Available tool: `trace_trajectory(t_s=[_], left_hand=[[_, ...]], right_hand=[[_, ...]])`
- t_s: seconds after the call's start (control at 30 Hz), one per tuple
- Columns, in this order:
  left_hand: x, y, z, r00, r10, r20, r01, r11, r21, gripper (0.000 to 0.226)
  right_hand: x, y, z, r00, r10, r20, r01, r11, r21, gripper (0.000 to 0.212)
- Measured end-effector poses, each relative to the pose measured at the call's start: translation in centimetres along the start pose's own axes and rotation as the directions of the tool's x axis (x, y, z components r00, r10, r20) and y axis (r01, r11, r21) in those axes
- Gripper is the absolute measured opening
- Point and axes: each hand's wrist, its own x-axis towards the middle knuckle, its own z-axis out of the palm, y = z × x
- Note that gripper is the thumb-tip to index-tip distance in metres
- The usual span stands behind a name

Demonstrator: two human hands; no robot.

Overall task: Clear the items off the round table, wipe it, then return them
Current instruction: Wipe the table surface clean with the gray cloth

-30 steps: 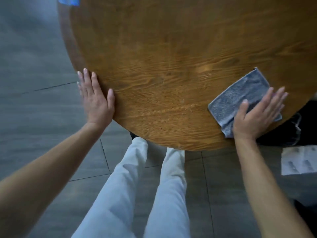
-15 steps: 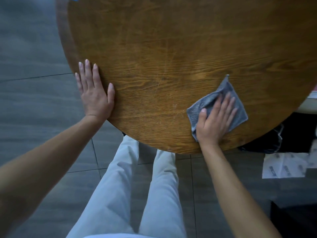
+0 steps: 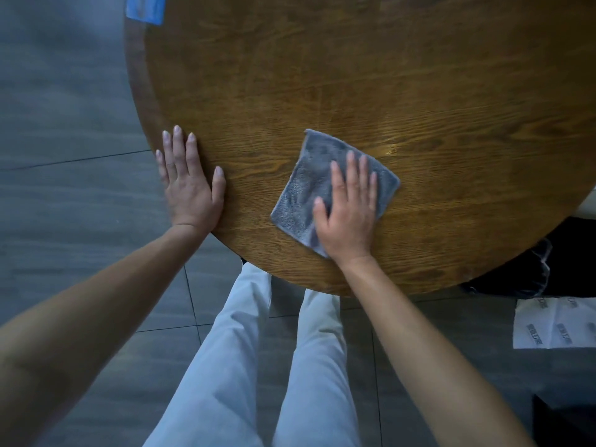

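The round wooden table (image 3: 371, 75) fills the upper part of the view, its top bare but for a folded grey cloth (image 3: 309, 182) near the front edge. My right hand (image 3: 350, 208) lies flat on the cloth with straight fingers, pressing it onto the wood. Flat on the table's left rim rests my left hand (image 3: 190, 185), fingers straight and pointing away from me.
A blue object (image 3: 145, 8) shows at the table's far left edge. On the grey tiled floor at the right lie white printed paper (image 3: 554, 322) and a dark bag-like thing (image 3: 532, 266). My legs in pale trousers (image 3: 258, 366) stand against the table's front edge.
My right hand has slid the cloth leftward along the table's front part, from the right edge towards the middle. The left hand has stayed on the left rim.
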Motion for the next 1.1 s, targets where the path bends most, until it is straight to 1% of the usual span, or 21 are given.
trace_trajectory(t_s=[0.07,0.13,0.27,0.33,0.4,0.53,0.67,0.93,1.1], left_hand=[[0.0,-0.1,0.0,1.0,-0.002,0.0,0.002,1.0,-0.017,0.067],[0.0,-0.1,0.0,1.0,-0.008,-0.01,0.007,1.0,-0.023,0.067],[0.7,-0.5,-0.3,0.999,-0.03,-0.028,0.027,0.994,-0.105,0.062],[1.8,-1.4,-0.5,0.998,-0.019,-0.054,0.011,0.99,-0.143,0.058],[3.0,-2.1,-0.6,0.998,-0.003,-0.058,-0.006,0.989,-0.149,0.058],[3.6,-2.2,-0.5,0.999,0.018,-0.046,-0.024,0.991,-0.129,0.059],[3.6,-2.1,-0.5,0.999,0.008,-0.048,-0.012,0.996,-0.084,0.061],[3.6,-1.7,-0.6,0.999,-0.005,-0.039,0.003,0.998,-0.056,0.063],[3.7,-1.7,-0.8,0.999,-0.01,-0.034,0.008,0.998,-0.055,0.064]], right_hand=[[-0.3,3.0,-0.9,0.999,0.039,-0.004,-0.039,0.997,-0.067,0.068],[-0.9,4.6,-1.6,0.997,0.078,-0.002,-0.078,0.992,-0.099,0.07],[-2.2,2.2,-1.2,0.992,0.122,-0.01,-0.122,0.991,-0.055,0.076],[-2.2,0.0,-0.4,0.996,0.09,0.007,-0.089,0.995,-0.036,0.076],[-1.4,-2.0,0.4,0.999,0.029,0.021,-0.028,0.998,-0.053,0.074],[1.3,-5.4,1.9,0.993,-0.111,0.033,0.113,0.993,-0.042,0.068],[5.6,-7.0,2.9,0.977,-0.213,0.021,0.213,0.976,-0.042,0.066],[13.3,-8.1,3.4,0.96,-0.274,0.05,0.277,0.959,-0.066,0.063],[17.7,-9.4,3.4,0.949,-0.301,0.098,0.309,0.948,-0.08,0.064]])
